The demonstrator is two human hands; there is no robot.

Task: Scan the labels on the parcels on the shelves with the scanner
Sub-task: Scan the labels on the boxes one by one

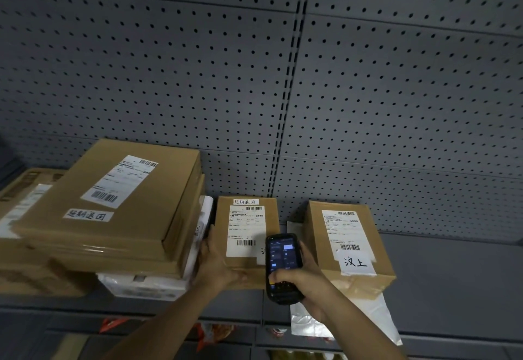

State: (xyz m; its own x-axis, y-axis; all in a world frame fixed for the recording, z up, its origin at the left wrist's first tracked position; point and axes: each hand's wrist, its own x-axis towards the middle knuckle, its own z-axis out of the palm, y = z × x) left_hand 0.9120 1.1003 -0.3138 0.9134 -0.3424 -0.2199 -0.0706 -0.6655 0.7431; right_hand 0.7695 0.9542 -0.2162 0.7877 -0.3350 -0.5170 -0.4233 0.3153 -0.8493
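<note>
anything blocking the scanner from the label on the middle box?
Nothing visible does. The scanner, gripped in the right hand, sits over the right edge of the middle box; its label lies bare, barcodes showing. The left hand holds the box's left side, clear of the label.

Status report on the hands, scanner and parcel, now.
Left hand grips the middle parcel at its left edge. Right hand holds the scanner over its label. Nothing blocks the barcode.
</note>
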